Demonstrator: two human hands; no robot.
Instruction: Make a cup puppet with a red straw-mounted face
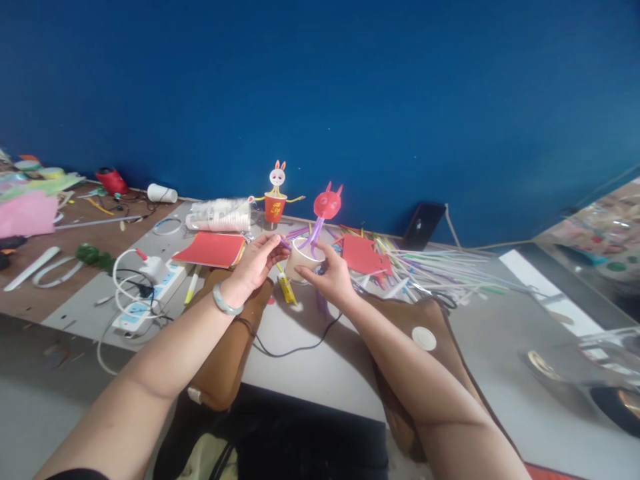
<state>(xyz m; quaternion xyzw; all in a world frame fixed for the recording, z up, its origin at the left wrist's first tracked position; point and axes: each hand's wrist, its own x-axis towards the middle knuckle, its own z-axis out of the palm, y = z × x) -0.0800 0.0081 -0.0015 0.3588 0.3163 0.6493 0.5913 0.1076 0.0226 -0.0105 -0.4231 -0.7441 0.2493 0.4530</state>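
Observation:
In the head view, my right hand is closed around the side of a white paper cup. Purple pipe cleaners rise out of the cup's mouth and bear a red face cut-out with two pointed ears. Just left of the rim, my left hand pinches a purple pipe cleaner between thumb and fingers. Below the cup lies a yellow tube-like item. Behind stands a red cup with a white rabbit head and yellow arms.
Stacked paper cups and red sheets lie left; a white power strip with cables is nearer. Loose pipe cleaners spread right, below a phone leaning on the blue wall. A black cord crosses in front.

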